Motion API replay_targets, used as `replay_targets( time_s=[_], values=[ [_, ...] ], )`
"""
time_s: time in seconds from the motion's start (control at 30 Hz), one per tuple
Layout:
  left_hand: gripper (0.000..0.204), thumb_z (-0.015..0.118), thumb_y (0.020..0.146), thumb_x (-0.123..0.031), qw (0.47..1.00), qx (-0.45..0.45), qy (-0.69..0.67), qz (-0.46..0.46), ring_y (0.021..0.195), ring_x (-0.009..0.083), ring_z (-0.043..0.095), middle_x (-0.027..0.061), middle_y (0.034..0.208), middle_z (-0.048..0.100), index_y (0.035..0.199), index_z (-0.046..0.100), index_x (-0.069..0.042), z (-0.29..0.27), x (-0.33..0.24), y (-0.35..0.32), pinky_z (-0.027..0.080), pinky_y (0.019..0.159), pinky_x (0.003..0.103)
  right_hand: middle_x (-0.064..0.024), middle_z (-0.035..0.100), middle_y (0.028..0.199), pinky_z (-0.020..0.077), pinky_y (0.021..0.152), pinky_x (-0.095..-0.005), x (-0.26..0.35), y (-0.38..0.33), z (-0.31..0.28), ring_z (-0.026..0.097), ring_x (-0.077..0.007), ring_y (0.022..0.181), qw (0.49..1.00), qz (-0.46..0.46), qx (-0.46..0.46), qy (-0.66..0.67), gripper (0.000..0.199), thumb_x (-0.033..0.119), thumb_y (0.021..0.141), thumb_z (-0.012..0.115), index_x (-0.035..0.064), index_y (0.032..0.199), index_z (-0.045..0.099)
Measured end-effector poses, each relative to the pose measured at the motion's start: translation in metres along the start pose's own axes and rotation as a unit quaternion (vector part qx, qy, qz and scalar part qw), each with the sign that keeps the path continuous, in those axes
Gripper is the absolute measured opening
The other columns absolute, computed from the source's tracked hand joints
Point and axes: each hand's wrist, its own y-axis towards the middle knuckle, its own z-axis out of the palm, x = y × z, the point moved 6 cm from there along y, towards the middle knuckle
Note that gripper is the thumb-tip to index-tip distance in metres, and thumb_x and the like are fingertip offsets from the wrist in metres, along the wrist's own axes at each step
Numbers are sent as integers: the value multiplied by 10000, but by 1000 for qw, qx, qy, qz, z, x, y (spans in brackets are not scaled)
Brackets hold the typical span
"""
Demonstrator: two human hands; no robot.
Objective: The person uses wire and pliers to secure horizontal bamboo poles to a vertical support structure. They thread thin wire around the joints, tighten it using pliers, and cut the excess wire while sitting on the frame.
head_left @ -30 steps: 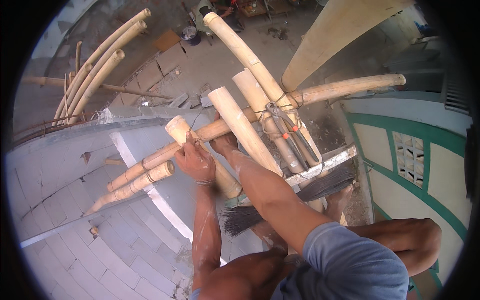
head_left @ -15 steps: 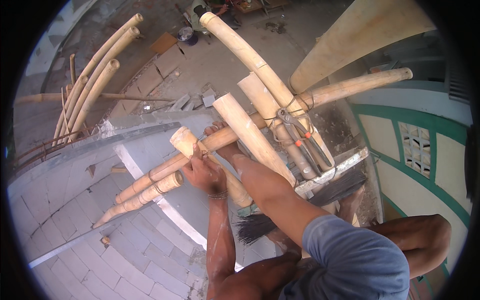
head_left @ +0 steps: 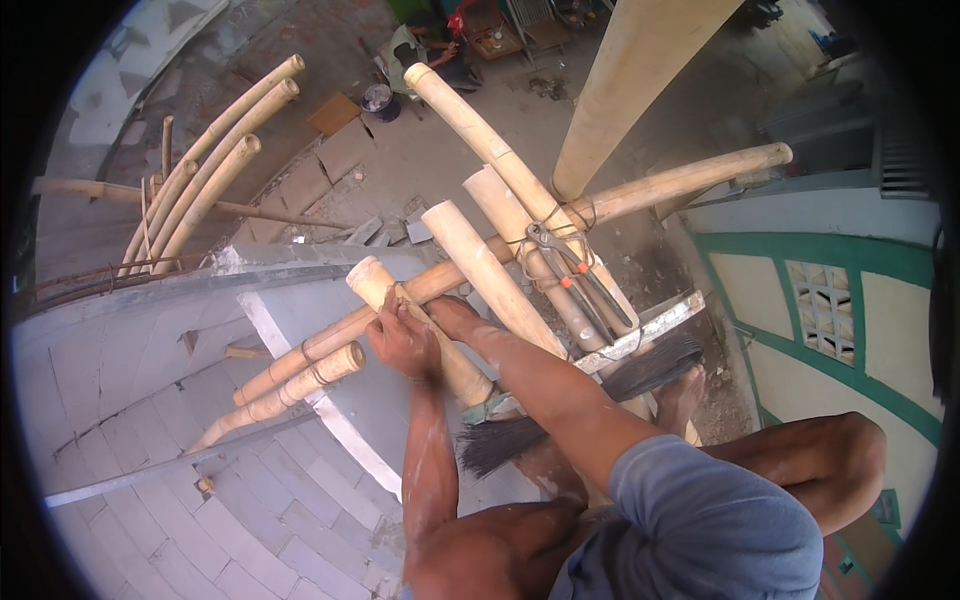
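Observation:
My left hand (head_left: 405,342) is closed at the crossing of a short upright bamboo pole (head_left: 450,363) and a long horizontal bamboo pole (head_left: 345,330). Its fingertips press together against the joint; what they pinch is too small to make out. Right beside it, my right hand (head_left: 456,316) touches the horizontal pole from below, its fingers hidden by the pole and my left hand. A pair of pincers (head_left: 565,265) with orange marks on its handles hangs on wire-tied bamboo to the right. Below lies a bundle of thin black wire strands (head_left: 640,372).
More bamboo poles (head_left: 490,270) cross the horizontal one. A white-edged board (head_left: 650,333) lies in front of my legs. To the left is a grey block wall (head_left: 250,510); a green-framed wall (head_left: 800,320) stands at right. Far off, a person (head_left: 425,55) sits near a bucket (head_left: 378,100).
My right hand has come back from beyond the horizontal pole to beside my left hand. The left hand stays at the joint. The whole view has shifted slightly.

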Motion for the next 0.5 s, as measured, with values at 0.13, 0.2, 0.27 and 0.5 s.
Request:
replay_targets(
  time_s=[0.13, 0.2, 0.27, 0.5],
  values=[
    [242, 693, 930, 22, 999, -44, -16, 27, 870, 279, 648, 117, 1175, 771, 1170, 719, 11, 2, -9, -1, 565, 757, 381, -267, 713, 1212, 528, 993, -498, -15, -4, -11, 685, -419, 1158, 999, -2, 8, -38, 322, 227, 927, 646, 20, 1155, 739],
    [229, 709, 923, 17, 997, -77, -19, 26, 825, 290, 662, 134, 1160, 773, 1152, 724, 16, -2, -10, 1, 568, 723, 387, -283, 720, 1165, 538, 968, -497, -14, -11, -20, 696, -427, 1125, 999, 12, -27, -38, 303, 199, 888, 658, 10, 1103, 758],
    [203, 727, 933, -16, 992, -116, -41, 9, 779, 296, 672, 143, 1106, 781, 1134, 742, 6, -1, -15, 8, 567, 716, 392, -298, 727, 1115, 552, 931, -501, -14, -18, -35, 713, -433, 1083, 995, 35, -91, -13, 302, 175, 853, 662, -14, 1068, 759],
    [182, 809, 919, -150, 943, -86, -225, -231, 769, 177, 765, 180, 869, 791, 1021, 794, 1, 0, 38, 4, 581, 706, 322, -262, 757, 1077, 579, 910, -474, 99, -63, -85, 733, -409, 1071, 989, -14, -52, -136, 337, 212, 859, 656, -25, 1077, 759]
  ],
)
